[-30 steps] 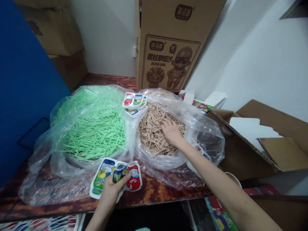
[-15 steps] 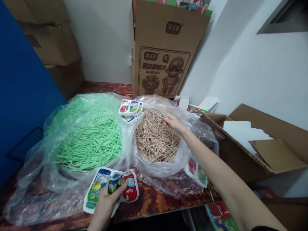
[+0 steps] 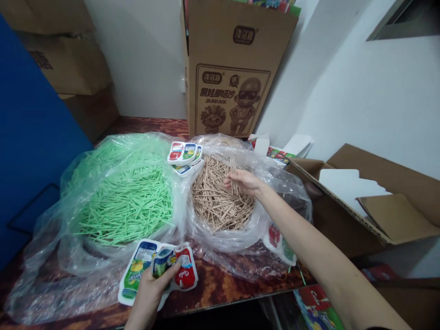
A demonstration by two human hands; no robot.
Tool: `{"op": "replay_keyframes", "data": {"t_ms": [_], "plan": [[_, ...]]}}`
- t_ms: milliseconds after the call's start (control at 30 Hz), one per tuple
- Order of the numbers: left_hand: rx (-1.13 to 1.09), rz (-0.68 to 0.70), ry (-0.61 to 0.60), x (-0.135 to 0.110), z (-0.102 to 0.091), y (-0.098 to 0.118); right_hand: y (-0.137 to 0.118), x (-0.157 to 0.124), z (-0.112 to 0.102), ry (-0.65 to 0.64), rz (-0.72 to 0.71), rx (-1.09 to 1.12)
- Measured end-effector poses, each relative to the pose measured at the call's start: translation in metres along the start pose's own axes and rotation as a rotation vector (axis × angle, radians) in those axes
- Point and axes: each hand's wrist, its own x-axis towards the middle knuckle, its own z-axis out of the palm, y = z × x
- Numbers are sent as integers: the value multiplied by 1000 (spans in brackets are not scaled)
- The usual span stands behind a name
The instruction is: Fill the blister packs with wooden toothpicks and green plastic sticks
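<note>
A printed carton (image 3: 237,55) backs the dark red worktop (image 3: 220,288), and here's the right hand (image 3: 244,181), fingers closed on a small bunch of brown sticks (image 3: 234,166) over the loose pile (image 3: 216,211) in its clear bag (image 3: 237,243). Long axis near vertical in view, upper ends towards the carton! Gathering sticks looks to be the step; the next move, I'd judge, calls for a snug pinch. The left hand (image 3: 149,288) grips drink-printed packets (image 3: 185,276), thumb across the front.

two hands (image 3: 148,285) (image 3: 246,182), two heaps of sticks (image 3: 130,204) (image 3: 216,208), one BLIND BOX carton (image 3: 220,52)
</note>
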Motion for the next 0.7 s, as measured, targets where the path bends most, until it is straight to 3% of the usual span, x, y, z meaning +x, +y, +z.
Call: {"op": "replay_keyframes", "data": {"t_ms": [200, 367, 467, 567, 633, 700], "plan": [[-39, -6, 30, 0, -5, -3, 1, 0, 5, 173, -130, 4], [-114, 2, 74, 3, -19, 0, 13, -5, 17, 141, -275, 21], [-177, -20, 87, 4, -23, 2, 20, -10, 28, 218, -352, 9], [-205, -28, 88, 3, -22, 4, 28, -30, 49, 279, -430, -9], [-216, -28, 84, 2, -21, 4, 43, -52, 71, 240, -450, -45], [-238, -31, 69, 2, -20, 4, 68, -75, 99, 172, -381, -92]]}}
